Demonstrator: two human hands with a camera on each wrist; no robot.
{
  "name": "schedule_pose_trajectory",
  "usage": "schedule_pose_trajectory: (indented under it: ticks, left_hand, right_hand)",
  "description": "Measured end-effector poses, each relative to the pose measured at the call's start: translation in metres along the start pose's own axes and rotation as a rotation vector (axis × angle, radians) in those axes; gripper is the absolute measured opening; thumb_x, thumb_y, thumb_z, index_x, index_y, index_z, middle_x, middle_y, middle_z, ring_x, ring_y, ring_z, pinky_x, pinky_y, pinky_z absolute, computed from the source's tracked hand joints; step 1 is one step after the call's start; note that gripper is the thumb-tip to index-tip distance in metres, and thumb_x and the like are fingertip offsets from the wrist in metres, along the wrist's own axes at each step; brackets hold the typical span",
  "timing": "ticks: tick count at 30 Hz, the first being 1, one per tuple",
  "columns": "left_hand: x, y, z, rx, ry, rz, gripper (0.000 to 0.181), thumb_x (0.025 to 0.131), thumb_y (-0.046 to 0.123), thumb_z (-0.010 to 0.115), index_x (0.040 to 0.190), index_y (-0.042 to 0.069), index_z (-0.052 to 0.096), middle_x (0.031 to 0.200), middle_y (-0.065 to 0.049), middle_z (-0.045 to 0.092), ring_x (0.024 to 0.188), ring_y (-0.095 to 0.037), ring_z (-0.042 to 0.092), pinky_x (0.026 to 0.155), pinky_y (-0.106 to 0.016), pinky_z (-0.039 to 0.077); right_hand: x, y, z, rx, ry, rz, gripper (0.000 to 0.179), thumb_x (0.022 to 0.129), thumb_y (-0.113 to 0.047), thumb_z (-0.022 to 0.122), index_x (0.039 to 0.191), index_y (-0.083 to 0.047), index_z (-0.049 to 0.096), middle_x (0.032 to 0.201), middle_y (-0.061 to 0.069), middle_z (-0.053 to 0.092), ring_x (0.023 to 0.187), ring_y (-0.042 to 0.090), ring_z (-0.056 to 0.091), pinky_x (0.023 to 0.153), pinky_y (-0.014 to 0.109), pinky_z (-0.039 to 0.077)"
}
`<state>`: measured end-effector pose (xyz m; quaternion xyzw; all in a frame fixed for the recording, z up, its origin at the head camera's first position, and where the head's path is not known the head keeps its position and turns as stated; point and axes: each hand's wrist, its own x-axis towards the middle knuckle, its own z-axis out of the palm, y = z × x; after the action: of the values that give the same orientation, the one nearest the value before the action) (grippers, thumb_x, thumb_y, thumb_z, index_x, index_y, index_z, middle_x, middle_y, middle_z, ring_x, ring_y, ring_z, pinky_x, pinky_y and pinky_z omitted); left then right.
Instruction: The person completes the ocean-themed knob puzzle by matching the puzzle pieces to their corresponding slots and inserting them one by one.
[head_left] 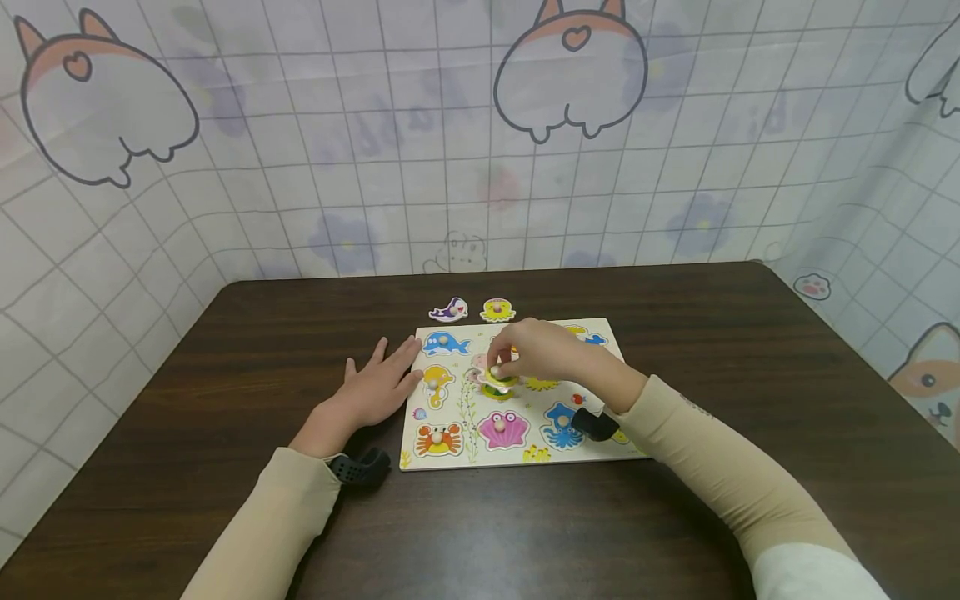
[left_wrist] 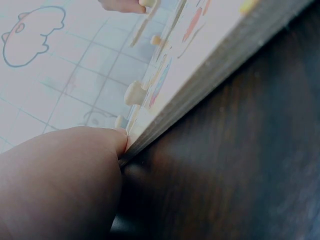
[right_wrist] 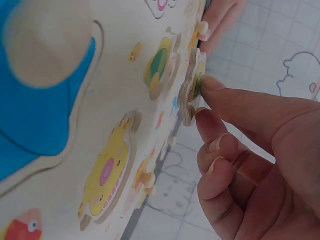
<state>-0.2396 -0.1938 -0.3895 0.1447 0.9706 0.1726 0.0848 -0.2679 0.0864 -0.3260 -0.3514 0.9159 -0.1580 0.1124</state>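
My right hand (head_left: 536,346) pinches a green-and-yellow puzzle piece (right_wrist: 192,82) between thumb and fingers. It is held tilted close over the middle of a cream wooden knob puzzle board (head_left: 483,333). Just beneath lies a recess (right_wrist: 160,65) printed in green and yellow. My left hand (head_left: 375,387) lies flat on the table, its fingers spread and fingertips at the board's left edge. Near it on the board are a blue whale (head_left: 444,342), an orange seahorse (head_left: 437,384) and a red crab (head_left: 438,439). The right forearm hides part of the board's right side.
Behind the board, a purple-and-white whale piece (head_left: 450,311) and a yellow octopus-like piece (head_left: 498,311) lie loose on the dark wooden table (head_left: 225,483). A pink shell (head_left: 502,429) and a blue octopus (head_left: 562,425) sit along the board's front. A patterned curtain (head_left: 420,167) stands behind the table.
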Motion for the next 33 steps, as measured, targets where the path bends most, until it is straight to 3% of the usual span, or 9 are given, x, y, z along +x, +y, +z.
schedule_pose_trajectory:
  ticks: [33]
  left_hand:
    - [-0.001,0.002,-0.002,0.002,-0.01,-0.005,0.065,0.111,0.041,0.037,0.166,0.015,0.014,0.171,-0.009,0.013,0.155,-0.042,-0.001,0.11,-0.079,-0.004]
  right_hand:
    - [0.012,-0.001,0.012,0.013,-0.078,0.051,0.005,0.095,-0.02,0.077,0.1,-0.02,0.078,0.087,-0.007,0.065,0.08,0.013,0.056,0.073,0.03,0.046]
